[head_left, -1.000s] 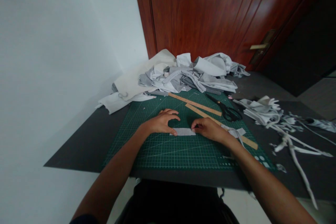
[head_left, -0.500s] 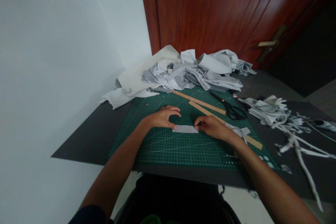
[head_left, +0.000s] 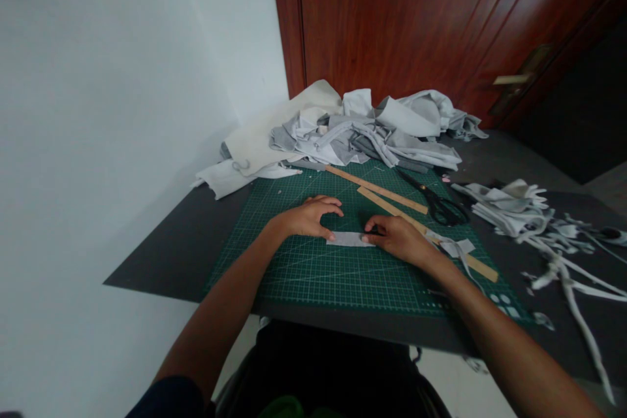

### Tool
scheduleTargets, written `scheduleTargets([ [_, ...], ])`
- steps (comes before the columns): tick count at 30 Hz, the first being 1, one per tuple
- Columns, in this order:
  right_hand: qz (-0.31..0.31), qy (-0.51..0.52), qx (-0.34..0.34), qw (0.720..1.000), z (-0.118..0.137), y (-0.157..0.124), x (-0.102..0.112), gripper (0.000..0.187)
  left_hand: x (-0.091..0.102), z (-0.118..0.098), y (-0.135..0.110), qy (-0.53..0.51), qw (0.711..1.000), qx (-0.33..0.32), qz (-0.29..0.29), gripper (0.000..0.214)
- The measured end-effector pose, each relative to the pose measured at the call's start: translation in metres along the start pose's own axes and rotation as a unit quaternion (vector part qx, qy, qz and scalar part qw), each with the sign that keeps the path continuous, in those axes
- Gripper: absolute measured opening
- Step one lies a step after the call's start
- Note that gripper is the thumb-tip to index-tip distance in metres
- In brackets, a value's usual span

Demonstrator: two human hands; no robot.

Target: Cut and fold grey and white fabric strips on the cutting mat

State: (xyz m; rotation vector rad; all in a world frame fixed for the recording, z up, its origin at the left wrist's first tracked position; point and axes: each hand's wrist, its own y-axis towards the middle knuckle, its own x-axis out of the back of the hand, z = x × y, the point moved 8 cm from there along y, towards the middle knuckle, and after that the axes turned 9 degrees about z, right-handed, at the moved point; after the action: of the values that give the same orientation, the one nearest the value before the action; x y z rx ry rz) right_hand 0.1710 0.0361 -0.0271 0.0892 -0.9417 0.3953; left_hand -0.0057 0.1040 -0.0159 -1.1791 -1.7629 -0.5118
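Observation:
A short pale grey fabric strip [head_left: 347, 239] lies flat across the green cutting mat [head_left: 313, 281]. At its left end rests the thumb of my left hand [head_left: 313, 217], whose fingers arch apart above the mat and hold nothing. My right hand [head_left: 396, 237] is curled over the strip's right end, its thumb touching the cloth. A small dark spot shows between that thumb and the bent fingers; whether it is an object or shadow is unclear. Two wooden rulers, an upper one [head_left: 382, 191] and a lower one [head_left: 392, 208], lie beyond; my right hand partly covers the lower.
Black scissors [head_left: 441, 206] lie at the mat's upper right. Grey and white fabric pieces [head_left: 343, 134] are heaped at the back against the door [head_left: 401, 26]. More folded cloth [head_left: 509, 206] and loose strips [head_left: 573, 300] lie at right. A white wall [head_left: 122, 111] borders the left.
My right thumb has moved inward along the strip, now covering more of its right end. My left hand stays at the left end. The whole view has shifted slightly.

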Motion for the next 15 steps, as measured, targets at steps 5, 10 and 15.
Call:
scheduleTargets([
  [5, -0.013, 0.0, -0.008, 1.0, 0.0, 0.0006, 0.0019, 0.016, 0.0, 0.0012, 0.0003, 0.002, 1.0, -0.004, -0.004, 0.058],
  [10, -0.028, 0.005, -0.026, 0.999, -0.0005, 0.0005, 0.0039, 0.014, -0.0002, 0.002, 0.0012, 0.005, 1.0, -0.004, -0.004, 0.057],
  [15, -0.028, 0.003, -0.033, 0.999, -0.0008, 0.0003, 0.0034, 0.014, 0.0016, -0.0001, 0.0006, -0.003, 1.0, -0.008, -0.009, 0.055],
])
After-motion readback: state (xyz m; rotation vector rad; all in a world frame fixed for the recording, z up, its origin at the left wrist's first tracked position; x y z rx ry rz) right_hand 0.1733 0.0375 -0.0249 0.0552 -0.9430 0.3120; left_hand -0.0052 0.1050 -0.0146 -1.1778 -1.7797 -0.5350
